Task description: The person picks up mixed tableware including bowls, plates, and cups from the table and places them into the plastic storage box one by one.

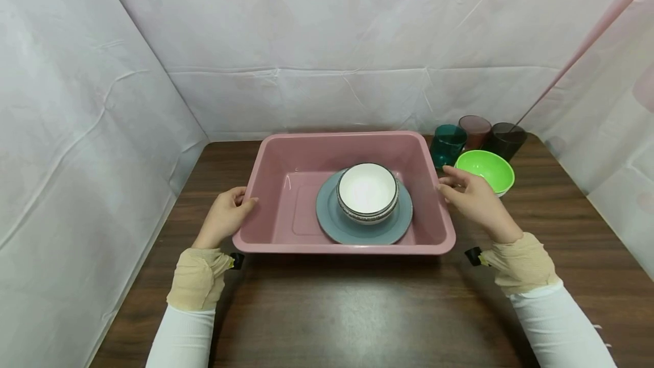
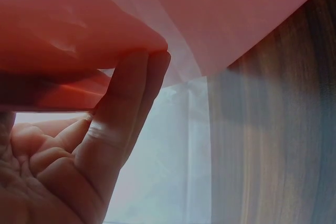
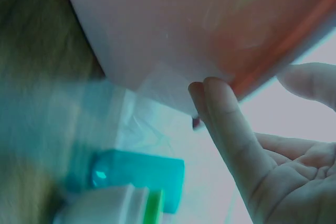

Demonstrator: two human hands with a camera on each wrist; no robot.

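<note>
Both hands flank the tub (image 1: 286, 155) on the tabletop (image 1: 357, 311): the left hand (image 1: 225, 216) grips its left rim, fingers (image 2: 123, 114) hooked under the lip, thumb on top; the right hand (image 1: 472, 197) touches the right rim with nearly straight fingers (image 3: 223, 114). Inside, a white bowl (image 1: 368, 189) sits on a grey plate (image 1: 332, 220). Cups (image 1: 448, 143) and a green bowl (image 1: 487, 168) stand partly hidden behind the right hand. No writing is readable.

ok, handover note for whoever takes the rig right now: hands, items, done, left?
Left hand: grips the left rim of the pink plastic tub.
Right hand: open, fingertips at the tub's right rim.
In the tub: white bowls stacked on a grey plate.
Outside, right of it: green bowl and three tumblers.
Done: plate and bowls loaded. Left, probably: the outside items.
</note>
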